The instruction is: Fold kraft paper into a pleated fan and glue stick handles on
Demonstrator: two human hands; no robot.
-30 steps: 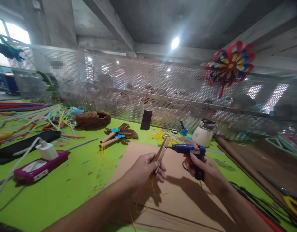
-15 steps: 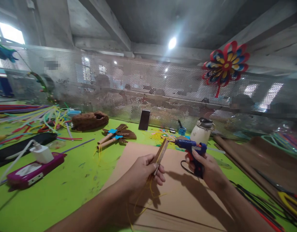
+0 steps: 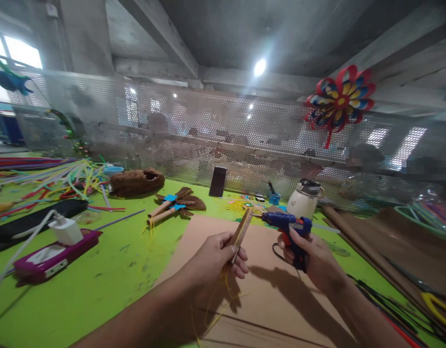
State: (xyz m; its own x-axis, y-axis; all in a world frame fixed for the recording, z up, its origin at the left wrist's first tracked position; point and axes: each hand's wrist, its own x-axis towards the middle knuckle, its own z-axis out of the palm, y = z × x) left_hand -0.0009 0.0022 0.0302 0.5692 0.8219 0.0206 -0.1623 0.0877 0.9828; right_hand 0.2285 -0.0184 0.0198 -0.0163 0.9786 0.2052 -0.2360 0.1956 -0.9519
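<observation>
My left hand [image 3: 223, 251] is closed around a narrow brown folded strip [image 3: 241, 229] that points up and away. Yellow strings [image 3: 226, 290] dangle below that hand. In my right hand [image 3: 313, 256] is a blue hot glue gun [image 3: 288, 222] with orange parts, gripped by its handle. The gun's nozzle points left and lies close to the strip's upper end; whether they touch I cannot tell. Under both hands lies a light brown sheet [image 3: 280, 299]. Beyond the left hand rest two brown paper rolls [image 3: 163, 212] with blue pieces and feathery brown fans.
A purple power strip [image 3: 56, 256] with a white plug lies left on the green table [image 3: 110, 290]. Behind are a brown pouch [image 3: 136, 182], a phone [image 3: 217, 181] and a cream jug [image 3: 303, 200]. Scissors [image 3: 435, 309] and dark brown material [image 3: 400, 241] lie right.
The glue gun's nozzle has shifted slightly left and down, off the strip's very tip. Both hands keep their grip, and the camera view has moved a little.
</observation>
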